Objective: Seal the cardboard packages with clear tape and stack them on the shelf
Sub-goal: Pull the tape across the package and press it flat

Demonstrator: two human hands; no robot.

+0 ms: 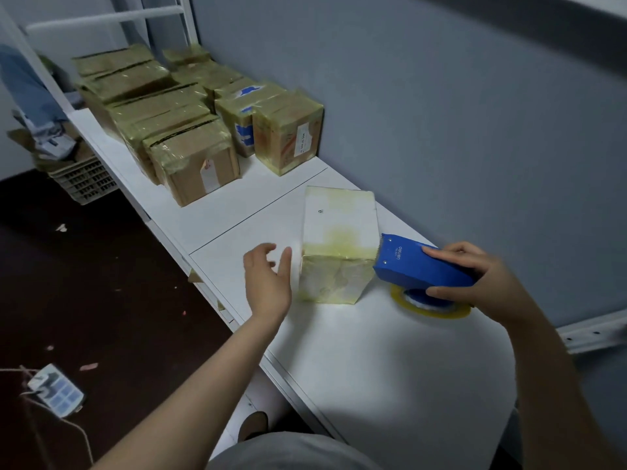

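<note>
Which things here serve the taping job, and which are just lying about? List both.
Job: white package, blue tape dispenser gripped by the right hand, sealed packages, shelf.
Lying about: crate, device on the floor, paper scraps.

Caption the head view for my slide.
Right hand grips the blue tape dispenser beside a taped white package, open left hand at its other side, sealed boxes behind.
</note>
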